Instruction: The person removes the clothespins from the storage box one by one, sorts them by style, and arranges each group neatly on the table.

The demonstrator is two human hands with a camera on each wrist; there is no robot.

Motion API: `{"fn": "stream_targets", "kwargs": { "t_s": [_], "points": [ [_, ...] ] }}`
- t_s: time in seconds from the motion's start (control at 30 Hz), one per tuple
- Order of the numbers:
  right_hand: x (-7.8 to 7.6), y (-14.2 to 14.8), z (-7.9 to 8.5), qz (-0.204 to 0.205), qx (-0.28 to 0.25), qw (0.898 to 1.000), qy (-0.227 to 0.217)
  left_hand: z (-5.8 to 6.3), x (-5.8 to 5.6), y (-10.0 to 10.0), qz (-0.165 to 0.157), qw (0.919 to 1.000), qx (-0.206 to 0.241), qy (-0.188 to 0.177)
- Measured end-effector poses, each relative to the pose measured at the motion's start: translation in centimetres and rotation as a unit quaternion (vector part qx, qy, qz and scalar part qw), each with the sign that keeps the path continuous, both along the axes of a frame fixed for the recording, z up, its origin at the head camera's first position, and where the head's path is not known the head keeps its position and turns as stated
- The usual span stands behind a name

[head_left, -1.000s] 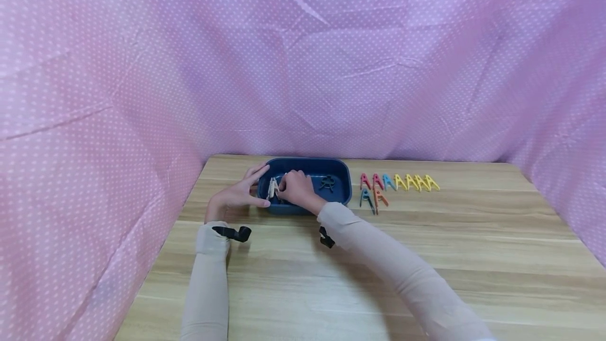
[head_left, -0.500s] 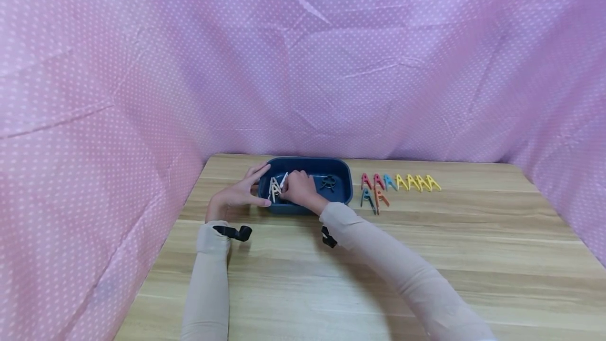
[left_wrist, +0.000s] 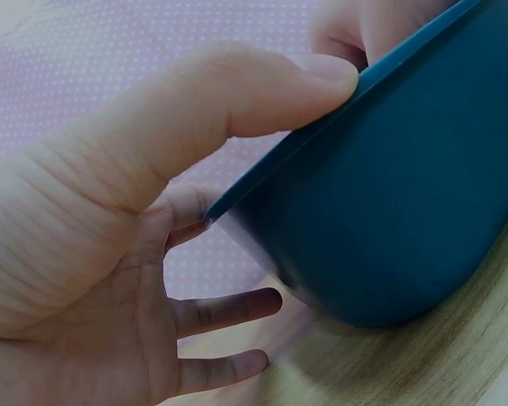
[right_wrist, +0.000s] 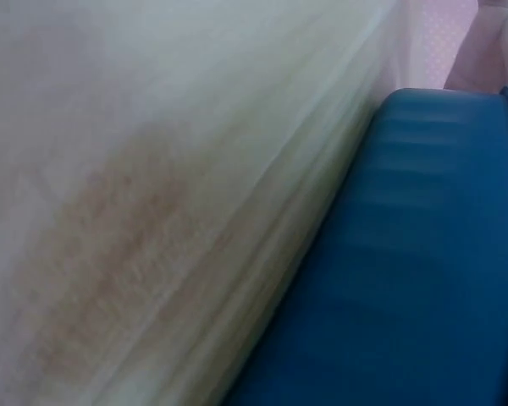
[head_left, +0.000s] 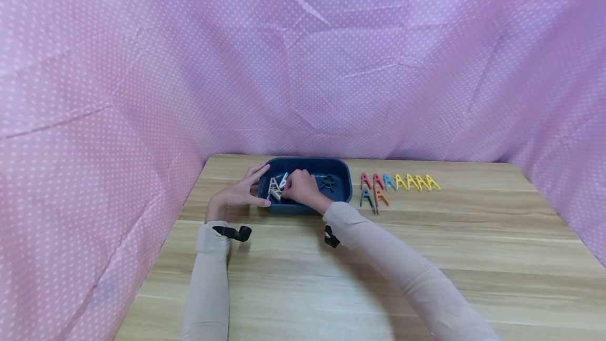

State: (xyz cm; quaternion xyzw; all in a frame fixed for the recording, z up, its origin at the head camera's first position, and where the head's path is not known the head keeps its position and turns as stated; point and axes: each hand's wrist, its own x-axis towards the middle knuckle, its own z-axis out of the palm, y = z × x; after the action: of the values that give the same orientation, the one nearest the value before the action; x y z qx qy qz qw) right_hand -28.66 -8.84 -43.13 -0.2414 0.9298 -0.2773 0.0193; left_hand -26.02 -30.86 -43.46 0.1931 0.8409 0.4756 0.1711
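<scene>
My left hand [head_left: 239, 192] is at the left end of a dark blue plastic tub [head_left: 307, 210]. In the left wrist view its thumb [left_wrist: 322, 80] presses on the tub's rim, while the other fingers stretch out spread beside the wall. My right hand [head_left: 303, 187] is down inside the tub, fingers bent, next to several whitish clothespins [head_left: 274, 187] at the left end. Its fingertips are too hidden to tell whether they pinch one. A dark green clothespin cluster [head_left: 327, 182] lies at the tub's right end. The right wrist view has mostly sleeve and the tub's outer wall [right_wrist: 423, 254].
Right of the tub, clothespins lie in two rows on the wooden table [head_left: 303, 288]: red [head_left: 377, 181], light blue [head_left: 389, 182] and yellow [head_left: 410, 182] behind, dark teal [head_left: 366, 200] and orange [head_left: 380, 200] in front. A pink dotted cloth [head_left: 303, 67] hangs behind.
My right hand has shifted slightly right inside the tub, uncovering more of the whitish clothespins, which lie differently now. My left hand has kept its place at the rim.
</scene>
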Motion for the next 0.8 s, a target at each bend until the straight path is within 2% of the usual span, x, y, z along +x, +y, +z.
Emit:
{"fn": "stream_targets", "kwargs": {
  "t_s": [0.4,0.6,0.8],
  "points": [
    [0.0,2.1,2.0,0.015,-0.059,0.998,0.018,0.0,0.1,0.0,-0.003,1.0000,0.000,0.000],
    [-0.3,3.6,2.3,0.032,-0.094,0.995,0.029,0.1,0.1,0.0,-0.006,1.0000,0.000,0.001],
    [-0.2,5.4,2.9,0.033,-0.116,0.992,0.026,0.1,0.0,0.0,-0.009,0.9999,-0.001,0.004]
  ]
}}
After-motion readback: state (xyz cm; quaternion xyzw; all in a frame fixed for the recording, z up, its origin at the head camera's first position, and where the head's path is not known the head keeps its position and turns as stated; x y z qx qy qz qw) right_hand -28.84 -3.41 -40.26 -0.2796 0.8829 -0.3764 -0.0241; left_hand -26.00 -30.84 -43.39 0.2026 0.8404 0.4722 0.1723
